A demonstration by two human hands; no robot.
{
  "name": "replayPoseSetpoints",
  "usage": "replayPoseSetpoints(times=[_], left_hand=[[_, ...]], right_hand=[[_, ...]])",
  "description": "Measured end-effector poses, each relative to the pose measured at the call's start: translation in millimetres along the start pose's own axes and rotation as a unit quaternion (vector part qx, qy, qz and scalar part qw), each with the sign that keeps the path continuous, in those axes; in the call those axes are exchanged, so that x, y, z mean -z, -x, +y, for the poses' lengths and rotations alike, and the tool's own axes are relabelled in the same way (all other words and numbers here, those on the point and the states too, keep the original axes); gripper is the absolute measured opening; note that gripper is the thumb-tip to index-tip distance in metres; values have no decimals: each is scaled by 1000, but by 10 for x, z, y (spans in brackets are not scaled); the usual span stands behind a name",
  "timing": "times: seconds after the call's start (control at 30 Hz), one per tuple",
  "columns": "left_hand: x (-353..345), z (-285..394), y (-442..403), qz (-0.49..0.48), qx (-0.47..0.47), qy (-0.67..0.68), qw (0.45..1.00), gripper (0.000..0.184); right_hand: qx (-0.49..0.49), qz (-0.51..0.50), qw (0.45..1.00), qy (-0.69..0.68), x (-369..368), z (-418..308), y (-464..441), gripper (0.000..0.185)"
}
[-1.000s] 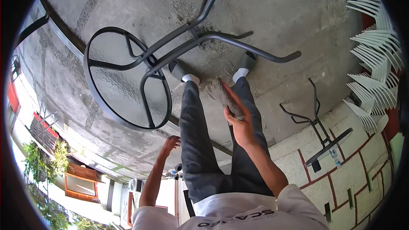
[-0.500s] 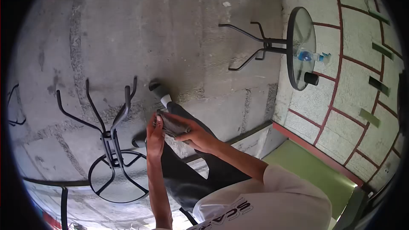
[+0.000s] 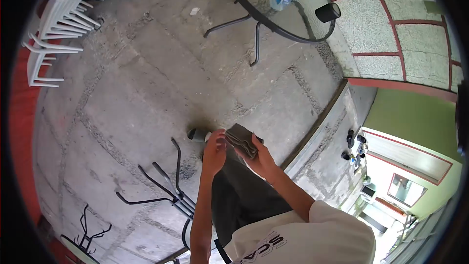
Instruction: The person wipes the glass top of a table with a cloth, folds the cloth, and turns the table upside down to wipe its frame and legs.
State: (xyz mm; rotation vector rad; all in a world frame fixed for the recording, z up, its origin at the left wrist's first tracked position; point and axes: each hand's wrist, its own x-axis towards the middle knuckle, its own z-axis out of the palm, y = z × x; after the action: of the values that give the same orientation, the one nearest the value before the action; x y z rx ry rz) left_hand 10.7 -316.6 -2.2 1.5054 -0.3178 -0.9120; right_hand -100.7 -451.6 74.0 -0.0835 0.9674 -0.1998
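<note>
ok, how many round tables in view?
3: an upright table at the top; an overturned table at lower middle, partly behind the left forearm; a farther overturned table at lower left, cut off by the view's edge. Others may be hidden.

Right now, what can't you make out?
All in the head view:
Folded cloth: underside, turned away.
Right hand: partly behind the cloth.
Left hand: blurred; contact with the cloth unclear.
Nearest table: much of its top, behind left forearm.
Glass table: far side, cut off by top edge.
</note>
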Motion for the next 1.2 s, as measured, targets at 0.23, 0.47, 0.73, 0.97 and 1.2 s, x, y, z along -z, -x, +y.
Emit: replayPoseSetpoints(times=[0.23,0.47,0.73,0.97,1.2], left_hand=[[-18,1821,798,6,167,59,984,41],[-464,3299,324,184,-8,-80,980,16],[-1452,3788,-924,128,-231,-355,897,35],[-1938,3928,-1437,84,-212,-381,896,42],[-1820,4399,-1978,86,35,-123,988,31]], right_hand=[[29,-186,976,109,-754,-89,1094,62],[113,-255,907,316,-1623,-882,1245,66],[126,-287,865,391,-2132,-2247,510,74],[-112,-277,951,-73,-2236,-3088,207,52],[-43,-310,948,58,-2333,-3452,477,60]])
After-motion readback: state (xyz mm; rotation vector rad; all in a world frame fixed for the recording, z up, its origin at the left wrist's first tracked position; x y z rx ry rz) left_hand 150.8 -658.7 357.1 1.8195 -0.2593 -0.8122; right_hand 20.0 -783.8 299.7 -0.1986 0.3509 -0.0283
